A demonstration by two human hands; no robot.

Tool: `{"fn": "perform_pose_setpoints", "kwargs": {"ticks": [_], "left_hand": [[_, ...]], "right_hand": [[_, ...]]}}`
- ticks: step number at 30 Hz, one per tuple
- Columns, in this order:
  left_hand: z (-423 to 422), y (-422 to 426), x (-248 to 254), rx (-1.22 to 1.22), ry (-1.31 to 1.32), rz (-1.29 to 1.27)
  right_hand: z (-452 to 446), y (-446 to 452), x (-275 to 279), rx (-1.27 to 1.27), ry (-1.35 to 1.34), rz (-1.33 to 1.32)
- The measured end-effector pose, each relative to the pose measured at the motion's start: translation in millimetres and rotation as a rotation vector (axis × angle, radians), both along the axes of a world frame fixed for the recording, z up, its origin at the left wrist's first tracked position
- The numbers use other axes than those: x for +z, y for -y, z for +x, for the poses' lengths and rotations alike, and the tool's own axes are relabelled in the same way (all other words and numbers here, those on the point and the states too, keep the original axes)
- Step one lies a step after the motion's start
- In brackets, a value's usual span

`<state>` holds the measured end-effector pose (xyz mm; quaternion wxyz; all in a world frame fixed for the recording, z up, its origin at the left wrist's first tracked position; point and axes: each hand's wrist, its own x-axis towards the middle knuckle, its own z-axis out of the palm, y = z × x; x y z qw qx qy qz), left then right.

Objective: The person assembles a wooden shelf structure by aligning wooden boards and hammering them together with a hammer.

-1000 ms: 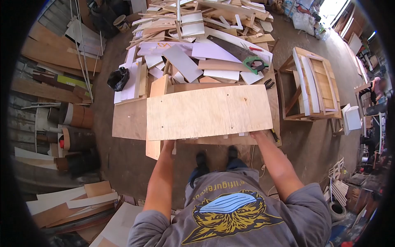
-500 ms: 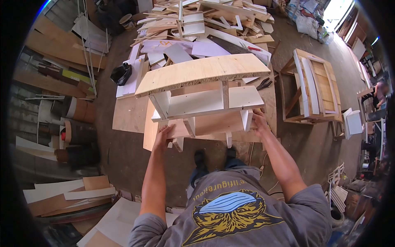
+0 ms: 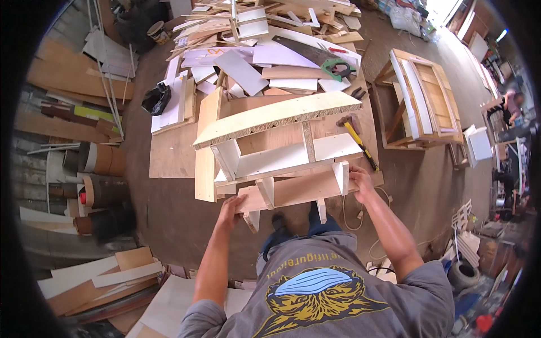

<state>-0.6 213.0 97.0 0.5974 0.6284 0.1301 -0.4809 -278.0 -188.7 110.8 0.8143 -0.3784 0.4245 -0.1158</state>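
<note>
A small wooden shelf unit (image 3: 294, 194) with a pale top board and several short upright dividers is held level in front of me. Its near left end is gripped by my left hand (image 3: 230, 210), fingers closed on the lower board. My right hand (image 3: 362, 182) grips the opposite end of that board. Beyond it, a long light plank (image 3: 207, 155) lies on the worktable (image 3: 172, 155). A hammer (image 3: 358, 142) with a yellow and black handle rests on the table just past my right hand.
A heap of board offcuts (image 3: 231, 62) covers the table's far part, with a green-handled saw (image 3: 338, 69) and pliers (image 3: 358, 93) at its right. A black plastic bag (image 3: 156, 99) sits at the left edge. A wooden frame (image 3: 422, 101) stands to the right. Another person (image 3: 513, 107) is farther right.
Both hands have brought the shelf unit lower and closer to my body, off the tabletop's near part. The hammer and the saw's green handle now show behind it.
</note>
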Motion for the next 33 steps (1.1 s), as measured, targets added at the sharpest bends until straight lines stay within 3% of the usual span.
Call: {"fn": "perform_pose_setpoints", "kwargs": {"ticks": [5,12,23,33], "left_hand": [[-5,-38,-41,-0.023,-0.073,0.007],[-7,-49,-43,-0.139,-0.174,0.155],[-11,-55,-94,-0.117,-0.214,0.258],[-23,-50,-105,-0.122,-0.257,0.339]], "right_hand": [[-43,-46,-44,-0.055,-0.025,0.038],[-57,-74,-73,-0.026,-0.136,0.075],[-50,-59,-100,0.097,-0.254,0.166],[-47,-44,-118,0.163,-0.293,0.198]]}}
